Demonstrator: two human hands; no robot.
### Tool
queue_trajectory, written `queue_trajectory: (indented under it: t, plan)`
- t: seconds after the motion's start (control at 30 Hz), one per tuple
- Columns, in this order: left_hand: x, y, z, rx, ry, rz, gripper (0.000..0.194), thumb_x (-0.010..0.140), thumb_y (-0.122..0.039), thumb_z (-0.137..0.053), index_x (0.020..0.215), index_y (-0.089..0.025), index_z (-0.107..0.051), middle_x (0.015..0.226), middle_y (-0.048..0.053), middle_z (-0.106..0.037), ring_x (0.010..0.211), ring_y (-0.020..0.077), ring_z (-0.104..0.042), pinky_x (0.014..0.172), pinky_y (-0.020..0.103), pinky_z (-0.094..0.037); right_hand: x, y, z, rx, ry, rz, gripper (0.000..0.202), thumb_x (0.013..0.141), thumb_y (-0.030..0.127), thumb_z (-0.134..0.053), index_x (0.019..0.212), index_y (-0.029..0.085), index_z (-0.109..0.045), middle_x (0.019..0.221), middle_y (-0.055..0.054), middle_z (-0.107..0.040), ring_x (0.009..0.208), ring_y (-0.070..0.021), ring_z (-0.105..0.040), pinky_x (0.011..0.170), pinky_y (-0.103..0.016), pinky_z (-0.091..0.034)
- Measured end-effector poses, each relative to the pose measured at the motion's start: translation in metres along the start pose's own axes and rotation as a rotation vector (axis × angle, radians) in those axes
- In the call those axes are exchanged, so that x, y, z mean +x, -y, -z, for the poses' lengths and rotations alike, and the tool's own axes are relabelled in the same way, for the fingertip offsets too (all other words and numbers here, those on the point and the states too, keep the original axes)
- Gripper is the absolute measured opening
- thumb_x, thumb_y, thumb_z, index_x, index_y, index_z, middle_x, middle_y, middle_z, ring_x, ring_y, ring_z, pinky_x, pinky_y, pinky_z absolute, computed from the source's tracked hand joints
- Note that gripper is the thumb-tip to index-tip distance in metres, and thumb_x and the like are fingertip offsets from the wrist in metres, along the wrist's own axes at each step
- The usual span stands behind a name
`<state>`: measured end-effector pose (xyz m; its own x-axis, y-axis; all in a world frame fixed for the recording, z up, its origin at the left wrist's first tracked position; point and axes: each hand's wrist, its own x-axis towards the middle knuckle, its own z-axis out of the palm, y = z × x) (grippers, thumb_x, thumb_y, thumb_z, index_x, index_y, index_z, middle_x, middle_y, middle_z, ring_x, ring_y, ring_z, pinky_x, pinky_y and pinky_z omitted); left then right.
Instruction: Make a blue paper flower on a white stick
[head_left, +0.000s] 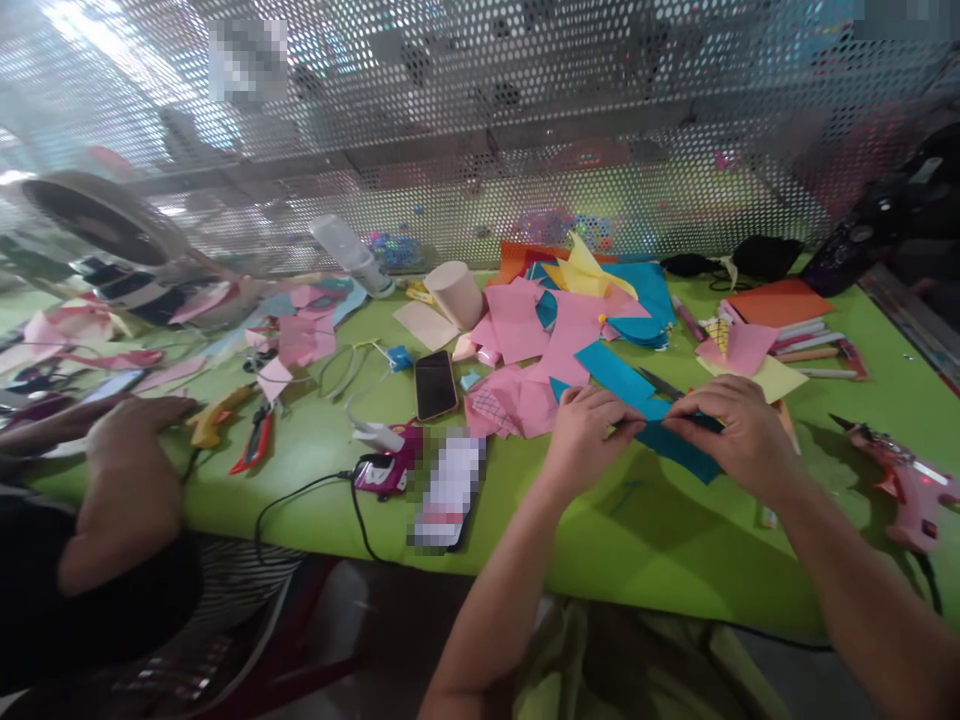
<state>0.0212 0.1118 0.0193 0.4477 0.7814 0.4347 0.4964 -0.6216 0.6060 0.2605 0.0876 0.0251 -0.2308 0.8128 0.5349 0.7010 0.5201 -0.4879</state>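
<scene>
From where I stand, counting the clock from the person's hands with twelve straight ahead, the blue paper [654,411] is at the centre, low above the worktop [517,520]. The left hand [589,440] and right hand [727,430] face each other, slightly apart, each with fingertips pinched on the blue paper. A pinch from both sides seems meant to keep something so thin and floppy steady, with its middle in view. A dark blade [654,382] shows at twelve, close to the right hand; whether it is touched, I can't tell.

Pink paper [517,320] is heaped between ten and eleven, apparently pushed beyond the working spot yet within reach. The pink glue gun [904,485] lies between three and four, nozzle turned inward, perhaps to keep its handle near the person's right side. A phone [454,490] lies between eight and nine, near the worktop's front edge, probably for easy viewing. Further off at nine, a co-worker's arm [131,450] rests on the worktop.
</scene>
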Motion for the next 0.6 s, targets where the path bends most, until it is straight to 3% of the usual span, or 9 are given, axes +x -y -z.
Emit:
queue_trajectory:
  t: [0.27,0.43,0.5,0.6]
  plan:
    - [0.0,0.004,0.011,0.038,0.047,0.098,0.01,0.1,-0.025,-0.076,0.091,-0.024,-0.081,0.098,0.002,-0.084,0.098,0.0233,-0.073,0.094,0.041,-0.045,0.005,-0.01,0.007,0.034,0.045,-0.037,0.028,0.105,0.047,-0.067,0.087,0.029,-0.079,0.084,-0.003,-0.08,0.084,-0.027,-0.07,0.081,-0.043,-0.047]
    - [0.001,-0.008,0.001,0.041,0.119,0.057,0.01,0.098,-0.029,-0.079,0.108,-0.028,-0.083,0.107,0.003,-0.085,0.107,0.0254,-0.073,0.101,0.044,-0.044,0.001,0.0,-0.002,-0.031,0.09,0.037,0.022,0.105,0.041,-0.07,0.088,0.029,-0.079,0.086,-0.002,-0.081,0.087,-0.0267,-0.071,0.086,-0.045,-0.045]
    - [0.002,-0.01,-0.004,0.019,0.115,0.079,0.006,0.098,-0.024,-0.077,0.101,-0.026,-0.082,0.103,0.002,-0.085,0.104,0.0248,-0.074,0.1,0.044,-0.045,0.0,0.003,-0.003,-0.015,0.056,0.065,0.018,0.104,0.04,-0.071,0.092,0.03,-0.08,0.089,-0.002,-0.081,0.088,-0.0267,-0.071,0.087,-0.045,-0.048]
    - [0.004,-0.007,-0.008,-0.054,-0.023,0.151,0.007,0.097,-0.02,-0.077,0.095,-0.025,-0.081,0.098,0.002,-0.084,0.1,0.0242,-0.075,0.095,0.042,-0.049,0.0,0.007,0.003,0.01,-0.106,0.063,0.014,0.103,0.036,-0.073,0.115,0.033,-0.08,0.112,-0.007,-0.081,0.107,-0.0306,-0.073,0.096,-0.05,-0.054]
